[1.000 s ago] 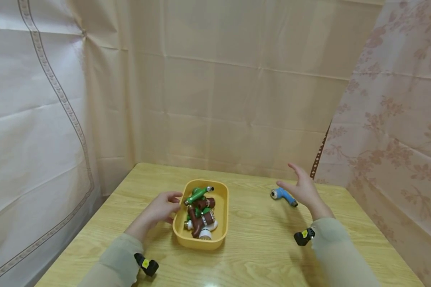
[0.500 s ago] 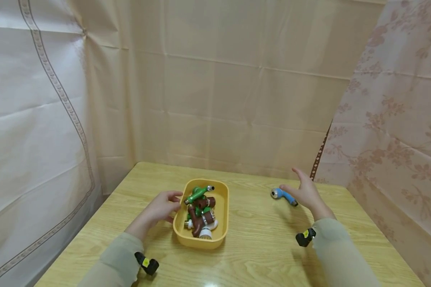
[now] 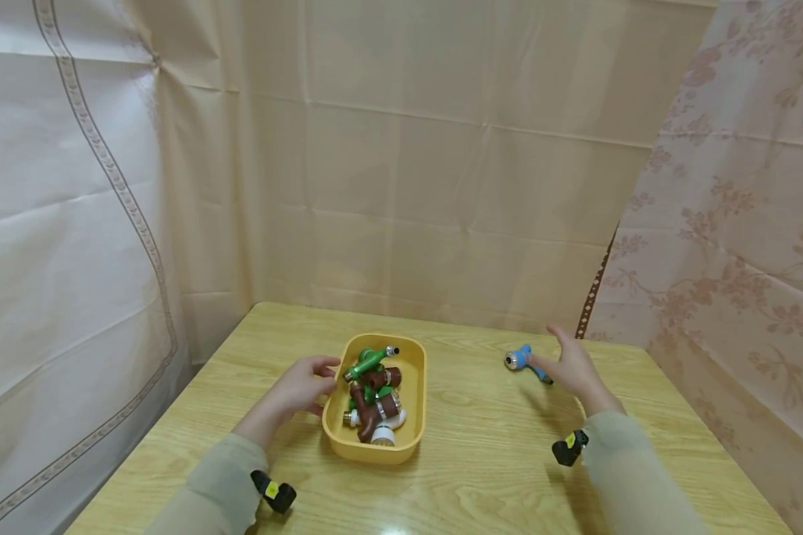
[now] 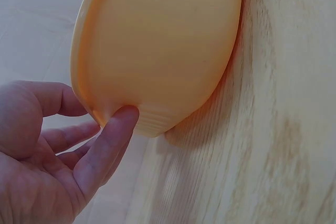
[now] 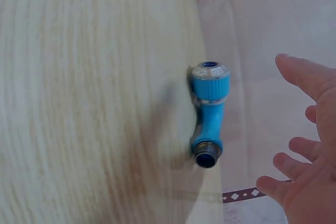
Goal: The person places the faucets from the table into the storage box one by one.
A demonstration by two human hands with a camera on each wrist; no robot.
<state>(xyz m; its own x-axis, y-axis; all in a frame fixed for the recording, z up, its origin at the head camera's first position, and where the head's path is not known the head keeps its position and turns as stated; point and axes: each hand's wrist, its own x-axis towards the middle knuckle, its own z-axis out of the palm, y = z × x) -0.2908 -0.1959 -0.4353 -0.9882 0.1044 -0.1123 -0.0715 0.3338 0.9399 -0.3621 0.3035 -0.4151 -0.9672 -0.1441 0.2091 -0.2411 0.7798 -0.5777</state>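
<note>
A yellow bin stands on the table, holding several green, brown and white tap-like fittings with metal threaded ends, such as a green one and a brown one. My left hand holds its left rim; in the left wrist view the thumb presses the outer wall and the index finger passes behind the rim. On the right lies a blue tap-like fitting with a ribbed collar and a threaded end. Over it hovers my right hand, fingers spread, thumb covering part of it in the head view.
The wood-grain table meets a beige cloth at its far edge. A white cloth hangs at the left, a floral one at the right. A small black camera sits at each wrist.
My right hand has lowered slightly and shifted a little to the right, toward the blue fitting. My left hand, the bin and its contents look unmoved.
</note>
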